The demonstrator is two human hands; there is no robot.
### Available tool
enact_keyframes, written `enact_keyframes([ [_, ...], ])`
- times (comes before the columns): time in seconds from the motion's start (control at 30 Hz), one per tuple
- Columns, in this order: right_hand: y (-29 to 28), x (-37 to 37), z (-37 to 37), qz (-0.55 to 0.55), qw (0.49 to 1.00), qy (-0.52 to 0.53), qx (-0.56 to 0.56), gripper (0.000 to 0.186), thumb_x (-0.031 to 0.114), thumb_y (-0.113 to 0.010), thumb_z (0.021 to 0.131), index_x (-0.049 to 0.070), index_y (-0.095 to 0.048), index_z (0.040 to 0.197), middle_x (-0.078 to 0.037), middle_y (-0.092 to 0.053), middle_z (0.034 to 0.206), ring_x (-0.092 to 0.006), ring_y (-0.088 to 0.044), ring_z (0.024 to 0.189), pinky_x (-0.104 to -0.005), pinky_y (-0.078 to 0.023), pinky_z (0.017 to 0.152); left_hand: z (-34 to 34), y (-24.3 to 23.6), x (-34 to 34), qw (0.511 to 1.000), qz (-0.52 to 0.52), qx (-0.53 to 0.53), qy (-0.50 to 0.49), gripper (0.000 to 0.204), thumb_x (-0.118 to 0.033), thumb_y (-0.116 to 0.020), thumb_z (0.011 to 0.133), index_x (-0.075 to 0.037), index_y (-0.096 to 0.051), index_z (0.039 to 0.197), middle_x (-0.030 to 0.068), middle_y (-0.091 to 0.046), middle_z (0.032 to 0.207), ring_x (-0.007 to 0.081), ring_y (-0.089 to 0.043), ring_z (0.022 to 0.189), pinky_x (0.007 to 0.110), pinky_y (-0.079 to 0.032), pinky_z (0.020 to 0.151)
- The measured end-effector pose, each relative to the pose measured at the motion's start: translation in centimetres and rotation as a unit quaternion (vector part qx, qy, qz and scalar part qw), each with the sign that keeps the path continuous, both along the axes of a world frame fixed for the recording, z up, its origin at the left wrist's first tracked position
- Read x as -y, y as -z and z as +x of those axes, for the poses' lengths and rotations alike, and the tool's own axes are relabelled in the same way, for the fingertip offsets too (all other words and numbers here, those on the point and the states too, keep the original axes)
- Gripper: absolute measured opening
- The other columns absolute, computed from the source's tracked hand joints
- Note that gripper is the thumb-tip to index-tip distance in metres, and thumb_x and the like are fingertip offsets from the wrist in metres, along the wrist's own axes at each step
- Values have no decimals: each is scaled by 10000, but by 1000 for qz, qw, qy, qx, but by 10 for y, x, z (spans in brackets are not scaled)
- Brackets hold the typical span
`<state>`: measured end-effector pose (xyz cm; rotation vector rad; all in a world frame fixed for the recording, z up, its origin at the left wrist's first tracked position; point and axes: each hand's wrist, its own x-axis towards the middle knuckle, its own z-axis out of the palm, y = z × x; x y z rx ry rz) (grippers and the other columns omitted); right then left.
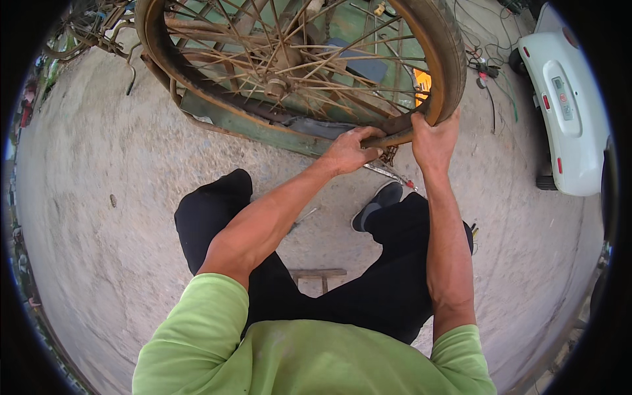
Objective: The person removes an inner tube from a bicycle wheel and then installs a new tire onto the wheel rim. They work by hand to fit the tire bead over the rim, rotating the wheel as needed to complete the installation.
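Note:
A rusty spoked wheel [289, 60] with a worn tyre [453, 59] fills the upper middle, over a green metal frame [230, 120]. My left hand [352, 149] is closed on the lower part of the tyre and rim, where the tyre's edge shows. My right hand [433, 141] grips the tyre a little further right, its fingertips partly hidden. A grey, loose strip of material [313, 127] lies along the inside of the lower rim. A metal tool with a red part [388, 172] lies below my hands.
A white toy car [566, 112] stands at the right. Cables [490, 89] lie on the concrete ground [105, 210] at upper right. Another bicycle [89, 36] is at upper left. A small wooden stool [316, 272] shows between my legs, near my shoe [376, 204].

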<state>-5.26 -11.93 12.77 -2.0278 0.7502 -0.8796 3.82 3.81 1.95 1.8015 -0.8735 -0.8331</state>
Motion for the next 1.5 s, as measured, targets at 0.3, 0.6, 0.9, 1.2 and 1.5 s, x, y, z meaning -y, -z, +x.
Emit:
enact_keyframes([
  [0.3,-8,-3,6,-31,999,28,-6,484,130,-801,844,-5,-592,1259,-195,-687,1148,-359,-703,1067,-445,-538,983,-7,-8,21,994,45,100,23,601,-291,-800,896,-93,-683,1451,248,-635,1352,441,-588,1350,510,-469,1159],
  [0.6,-10,-16,6,-23,998,13,53,605,187,-913,828,-47,-576,1273,-166,-676,1169,-275,-671,1081,-399,-529,988,-8,11,15,892,-229,-376,-104,395,-128,-764,996,20,-677,1351,143,-738,1227,256,-721,1162,402,-569,1021],
  [0.9,26,-5,-1,18,1000,16,0,479,92,-810,847,-13,-580,1254,-141,-684,1125,-245,-665,1037,-368,-525,977,7,30,-16,973,-20,15,-230,346,-148,-738,986,-3,-739,1300,180,-806,1122,290,-785,997,423,-596,896],
  [1.2,15,-9,-1,77,997,6,19,423,58,-763,840,-22,-590,1219,-119,-646,1062,-252,-641,998,-381,-522,954,16,19,-11,968,95,144,-180,458,-257,-753,970,-56,-651,1369,243,-783,1100,478,-727,1082,553,-561,939],
  [1.5,14,-5,-2,31,999,-17,23,376,53,-752,831,-31,-605,1167,-123,-645,1070,-253,-638,994,-379,-518,950,13,22,-6,975,85,126,-163,356,-223,-756,969,-53,-661,1267,255,-777,1089,488,-718,1079,558,-552,907],
])
